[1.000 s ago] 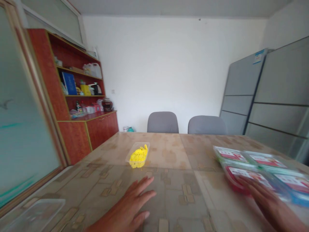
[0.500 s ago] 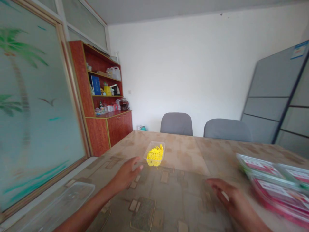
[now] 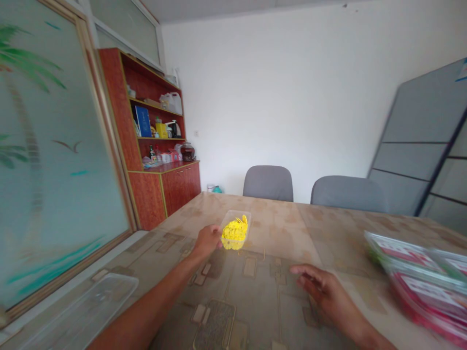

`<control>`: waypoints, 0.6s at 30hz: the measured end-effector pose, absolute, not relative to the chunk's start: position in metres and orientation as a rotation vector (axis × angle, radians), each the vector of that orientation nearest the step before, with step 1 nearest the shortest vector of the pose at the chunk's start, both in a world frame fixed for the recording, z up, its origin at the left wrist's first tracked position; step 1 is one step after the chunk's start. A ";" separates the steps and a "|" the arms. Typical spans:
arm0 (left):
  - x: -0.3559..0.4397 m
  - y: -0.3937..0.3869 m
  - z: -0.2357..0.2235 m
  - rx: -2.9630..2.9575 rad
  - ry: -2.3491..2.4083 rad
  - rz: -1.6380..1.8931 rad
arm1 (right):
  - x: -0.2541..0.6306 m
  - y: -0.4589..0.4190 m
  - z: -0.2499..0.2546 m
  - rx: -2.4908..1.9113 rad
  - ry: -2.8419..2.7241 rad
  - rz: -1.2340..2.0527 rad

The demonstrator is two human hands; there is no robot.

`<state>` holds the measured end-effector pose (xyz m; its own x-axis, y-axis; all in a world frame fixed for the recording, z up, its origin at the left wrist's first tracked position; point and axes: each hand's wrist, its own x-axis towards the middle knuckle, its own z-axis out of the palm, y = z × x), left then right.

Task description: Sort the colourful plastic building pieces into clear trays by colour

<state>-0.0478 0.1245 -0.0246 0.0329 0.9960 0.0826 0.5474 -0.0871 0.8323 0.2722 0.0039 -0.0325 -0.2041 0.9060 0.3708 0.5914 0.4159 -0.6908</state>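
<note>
A clear plastic tray (image 3: 243, 216) holding several small yellow pieces (image 3: 234, 232) sits near the middle of the patterned table (image 3: 277, 233). My left hand (image 3: 207, 240) is stretched out to the tray's left near corner, fingers curled against its edge. My right hand (image 3: 324, 292) hovers low over the table to the right, fingers loosely spread and holding nothing.
Flat packs with red and white labels (image 3: 419, 277) lie at the table's right edge. A clear empty lid or tray (image 3: 87, 311) lies at the near left. Two grey chairs (image 3: 268, 183) stand at the far side. A red cabinet (image 3: 160, 155) and a glass partition (image 3: 47, 170) are on the left.
My left hand has reached forward from the near table to the yellow tray's edge. My right hand has left the labelled packs and moved toward the middle. The view has turned left.
</note>
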 end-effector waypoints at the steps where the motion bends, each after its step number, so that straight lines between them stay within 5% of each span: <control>1: -0.048 0.125 -0.024 1.699 1.567 0.938 | 0.273 0.004 -0.032 -1.283 -1.889 0.531; 9: -0.042 0.098 -0.006 1.766 1.251 0.832 | 0.285 0.003 -0.019 -1.314 -1.786 0.506; 13: -0.024 0.059 0.005 1.810 0.979 0.608 | 0.274 -0.021 -0.001 -1.235 -2.193 0.171; 18: 0.001 0.017 0.016 1.892 0.755 0.388 | 0.258 -0.069 0.021 -1.091 -2.579 0.256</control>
<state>0.0015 0.0166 0.0162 0.7515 0.6564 -0.0664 0.3287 -0.2853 0.9003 0.2575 -0.0686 0.0208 -0.6534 0.7220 0.2276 0.6631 0.6909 -0.2881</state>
